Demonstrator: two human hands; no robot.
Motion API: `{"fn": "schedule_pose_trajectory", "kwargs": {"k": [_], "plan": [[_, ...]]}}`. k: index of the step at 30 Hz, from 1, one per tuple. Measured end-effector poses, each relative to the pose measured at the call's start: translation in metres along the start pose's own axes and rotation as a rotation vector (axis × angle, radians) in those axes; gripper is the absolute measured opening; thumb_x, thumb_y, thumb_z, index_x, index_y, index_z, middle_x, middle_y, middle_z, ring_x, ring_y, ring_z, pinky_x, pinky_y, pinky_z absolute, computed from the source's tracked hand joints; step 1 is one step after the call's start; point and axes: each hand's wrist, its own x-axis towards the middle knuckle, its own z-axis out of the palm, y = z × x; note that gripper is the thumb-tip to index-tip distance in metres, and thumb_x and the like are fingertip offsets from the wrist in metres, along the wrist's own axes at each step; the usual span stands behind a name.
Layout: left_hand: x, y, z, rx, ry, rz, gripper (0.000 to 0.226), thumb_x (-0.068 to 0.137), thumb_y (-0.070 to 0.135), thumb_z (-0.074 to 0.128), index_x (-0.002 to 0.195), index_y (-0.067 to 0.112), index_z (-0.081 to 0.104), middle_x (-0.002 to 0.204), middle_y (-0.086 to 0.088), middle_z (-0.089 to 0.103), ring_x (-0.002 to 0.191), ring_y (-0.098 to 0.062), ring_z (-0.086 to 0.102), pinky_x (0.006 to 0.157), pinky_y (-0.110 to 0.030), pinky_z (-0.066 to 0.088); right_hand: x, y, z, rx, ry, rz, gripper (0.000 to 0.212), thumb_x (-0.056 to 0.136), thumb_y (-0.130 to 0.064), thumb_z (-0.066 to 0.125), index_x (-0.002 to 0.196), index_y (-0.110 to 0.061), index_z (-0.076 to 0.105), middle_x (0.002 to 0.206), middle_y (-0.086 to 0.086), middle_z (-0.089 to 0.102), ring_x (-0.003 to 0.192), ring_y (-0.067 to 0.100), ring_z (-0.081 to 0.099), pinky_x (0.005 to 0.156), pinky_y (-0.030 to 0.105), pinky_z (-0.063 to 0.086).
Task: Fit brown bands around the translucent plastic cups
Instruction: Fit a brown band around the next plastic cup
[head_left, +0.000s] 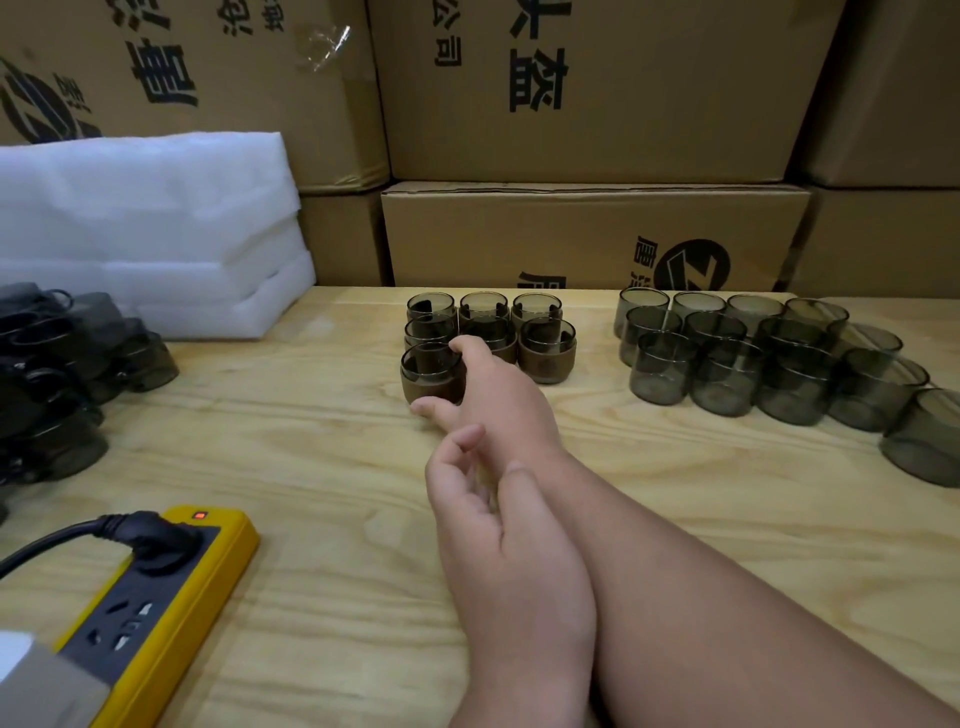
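Note:
Several translucent grey cups wearing brown bands stand in a tight group at the middle back of the wooden table. My right hand reaches to the front-left banded cup and grips it, a finger on its rim and the thumb at its base. My left hand hovers just behind the right wrist, fingers loosely curled and holding nothing. Several bare translucent cups stand in rows at the right.
A heap of dark translucent cups lies at the left edge. A yellow power strip with a black plug sits front left. White foam sheets are stacked back left. Cardboard boxes wall off the back.

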Motion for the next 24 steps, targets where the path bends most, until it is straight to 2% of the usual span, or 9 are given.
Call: {"fn": "schedule_pose_trajectory", "kwargs": {"k": [4,6,9,12,16,18,20,22,24], "plan": [[-0.001,-0.001,0.001,-0.009,-0.001,0.007,0.034,0.099,0.005,0.052,0.109,0.037,0.058,0.117,0.022,0.066,0.106,0.017,0.06,0.074,0.001,0.043,0.001,0.0,0.0,0.008,-0.005,0.022,0.076,0.083,-0.058,0.076,0.143,-0.029,0.041,0.106,0.0,0.072,0.101,0.026,0.066,0.077,0.039,0.053],[-0.001,-0.001,0.001,-0.02,-0.001,0.011,0.032,0.099,0.007,0.053,0.108,0.037,0.059,0.111,0.021,0.07,0.104,0.015,0.062,0.073,-0.001,0.044,0.0,0.0,0.0,0.019,-0.005,0.024,0.076,0.083,-0.057,0.076,0.143,-0.029,0.041,0.109,0.0,0.072,0.102,0.026,0.066,0.079,0.04,0.054],[-0.002,0.0,0.001,-0.053,-0.007,0.016,0.025,0.089,0.023,0.053,0.108,0.037,0.06,0.108,0.032,0.068,0.102,0.015,0.063,0.072,-0.001,0.045,0.0,0.0,0.0,0.025,0.006,0.027,0.076,0.082,-0.058,0.077,0.142,-0.028,0.042,0.112,0.001,0.073,0.103,0.026,0.067,0.083,0.041,0.056],[-0.002,0.0,0.001,-0.067,-0.009,0.016,0.03,0.08,0.03,0.049,0.107,0.037,0.061,0.109,0.034,0.066,0.102,0.016,0.062,0.072,-0.001,0.044,0.0,0.0,-0.001,0.029,0.005,0.039,0.075,0.082,-0.059,0.076,0.142,-0.029,0.042,0.108,0.0,0.074,0.102,0.026,0.068,0.083,0.041,0.056],[-0.002,0.0,0.001,-0.06,-0.022,0.034,0.028,0.08,0.029,0.049,0.104,0.037,0.062,0.107,0.033,0.068,0.103,0.013,0.064,0.074,-0.003,0.046,-0.004,-0.001,-0.004,0.096,0.019,0.075,0.074,0.083,-0.057,0.076,0.143,-0.029,0.043,0.117,0.0,0.073,0.111,0.024,0.067,0.09,0.042,0.056],[-0.002,0.0,0.0,-0.043,-0.03,0.03,0.026,0.081,0.03,0.05,0.099,0.042,0.063,0.106,0.028,0.07,0.102,0.008,0.066,0.078,-0.011,0.05,-0.008,0.001,-0.007,0.154,0.023,0.098,0.071,0.086,-0.056,0.073,0.144,-0.029,0.043,0.125,-0.002,0.07,0.115,0.022,0.064,0.093,0.042,0.054],[-0.002,0.001,0.001,-0.012,-0.045,0.041,0.025,0.08,0.03,0.051,0.094,0.046,0.063,0.103,0.023,0.071,0.098,0.006,0.067,0.082,-0.019,0.048,-0.015,0.006,-0.012,0.214,0.023,0.128,0.062,0.092,-0.05,0.067,0.145,-0.028,0.042,0.13,-0.004,0.066,0.116,0.02,0.063,0.094,0.04,0.052],[-0.004,0.0,0.002,0.009,-0.074,0.055,0.023,0.079,0.027,0.052,0.091,0.042,0.065,0.099,0.022,0.073,0.094,0.006,0.067,0.082,-0.023,0.047,-0.026,0.014,-0.02,0.286,0.025,0.186,0.053,0.096,-0.039,0.062,0.144,-0.029,0.042,0.134,-0.006,0.061,0.115,0.018,0.063,0.097,0.043,0.053],[-0.006,-0.001,0.002,0.038,-0.117,0.065,0.021,0.079,0.024,0.054,0.087,0.038,0.067,0.092,0.021,0.074,0.085,0.007,0.067,0.076,-0.019,0.049,-0.039,0.026,-0.031,0.342,0.075,0.27,0.046,0.097,-0.032,0.059,0.14,-0.031,0.046,0.13,-0.011,0.059,0.11,0.016,0.064,0.095,0.044,0.055]]}}
